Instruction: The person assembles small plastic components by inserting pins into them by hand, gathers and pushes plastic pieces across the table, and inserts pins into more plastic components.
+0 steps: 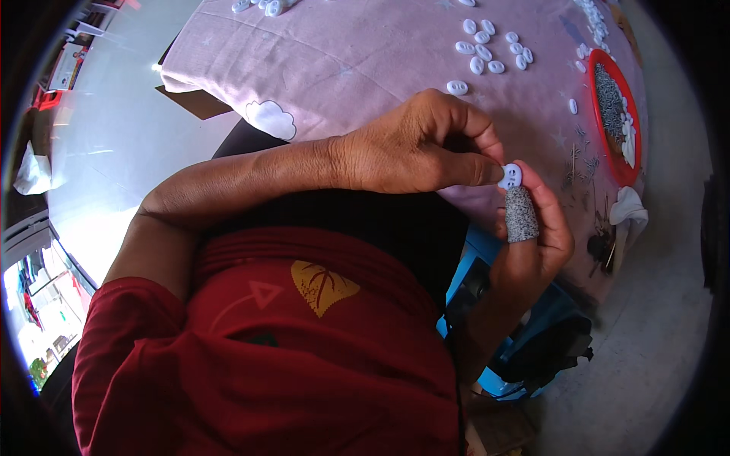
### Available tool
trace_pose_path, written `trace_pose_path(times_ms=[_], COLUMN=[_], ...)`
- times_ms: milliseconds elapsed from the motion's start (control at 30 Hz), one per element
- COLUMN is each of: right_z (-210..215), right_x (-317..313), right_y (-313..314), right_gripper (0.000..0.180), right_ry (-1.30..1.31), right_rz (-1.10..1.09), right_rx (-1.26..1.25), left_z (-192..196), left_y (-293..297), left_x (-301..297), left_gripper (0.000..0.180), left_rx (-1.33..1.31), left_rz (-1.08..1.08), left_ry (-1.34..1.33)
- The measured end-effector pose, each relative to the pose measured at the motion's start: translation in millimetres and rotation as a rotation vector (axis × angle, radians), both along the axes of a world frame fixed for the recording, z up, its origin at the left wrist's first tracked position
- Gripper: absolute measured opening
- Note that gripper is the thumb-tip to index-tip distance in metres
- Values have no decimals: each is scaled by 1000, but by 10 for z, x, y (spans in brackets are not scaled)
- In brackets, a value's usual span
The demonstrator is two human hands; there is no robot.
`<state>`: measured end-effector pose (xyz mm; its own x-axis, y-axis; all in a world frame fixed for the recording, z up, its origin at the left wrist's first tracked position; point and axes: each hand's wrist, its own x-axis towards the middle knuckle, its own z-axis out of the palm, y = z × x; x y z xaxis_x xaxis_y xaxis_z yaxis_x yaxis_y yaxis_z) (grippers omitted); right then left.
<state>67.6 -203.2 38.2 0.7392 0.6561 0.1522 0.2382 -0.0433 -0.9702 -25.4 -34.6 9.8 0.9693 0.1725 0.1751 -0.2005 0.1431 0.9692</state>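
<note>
The left hand (422, 148) and right hand (544, 235), its thumb in a grey sleeve (522, 216), together pinch a white oval piece (512, 176) near the pink-clothed counter (365, 64). Rightward sits a red tray (625, 175); similar ovals (484, 52) lie beyond.

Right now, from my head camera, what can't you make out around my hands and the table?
In the head view:
Left hand: its thumb hides whether it pinches anything tiny beside the white piece.
White piece: its lower edge is behind the grey finger cover.
Right hand: some fingers are tucked behind the covered digit.
Upper-left white pieces: cut off by the top edge.
Grey bits in the red tray: too small.
</note>
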Motion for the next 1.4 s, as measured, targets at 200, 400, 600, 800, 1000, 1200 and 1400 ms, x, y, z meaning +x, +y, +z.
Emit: trace_pose_path(times_ms=[200, 400, 600, 800, 1000, 1200, 1400], right_z=[1, 10, -15, -51, -94, -134, -139], right_x=[-7, -13, -29, 27, 21, 55, 12], right_y=[-1, 23, 60, 53, 47, -24, 14], right_gripper=[33, 33, 40, 34, 34, 38, 36], right_ry=[-26, 11, -203, -206, -210, -184, -128], right_rz=[0, -37, 105, 118, 94, 115, 68], right_rx=[19, 26, 34, 68, 84, 85, 108], left_z=[106, 57, 100, 80, 56, 49, 7], left_y=[-60, -35, 55, 89, 70, 64, 52], left_x=[-40, 12, 8, 30, 34, 29, 40], left_gripper=[11, 13, 16, 17, 19, 16, 14], left_rx=[2, -250, -341, -365, -328, -266, -183], left_rz=[36, -38, -118, -177, -171, -175, -138], left_ry=[96, 108, 296, 333, 287, 203, 137])
